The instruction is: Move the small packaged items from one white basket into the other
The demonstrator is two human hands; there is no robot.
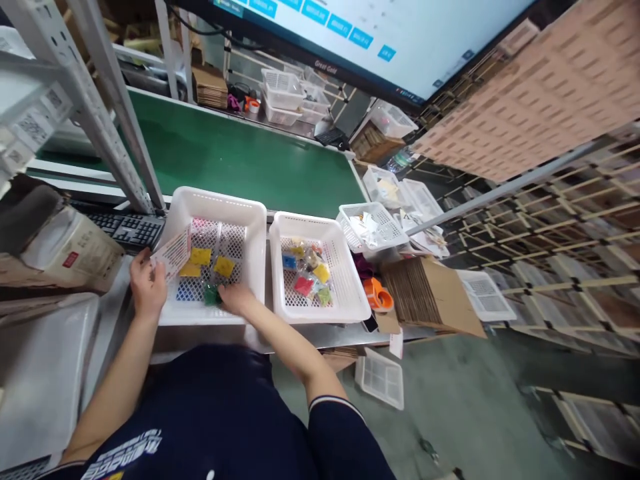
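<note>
Two white perforated plastic baskets, both part-filled with small coloured packets: left basket (pixel 213 257) unfinished. Right hand (pixel 235 298) fingers closed on green packet (pixel 212 294); left hand (pixel 147 283), nine o'clock, pinches patterned card (pixel 173 253).

Left of centre, the left hand (pixel 147 285) grips a card (pixel 173 253) at the rim of a white basket (pixel 250 220). The right hand (pixel 235 298) rests inside on a green packet (pixel 212 294). Yellow packets (pixel 213 261) lie beside. A second basket (pixel 345 303) stands just right.
</note>
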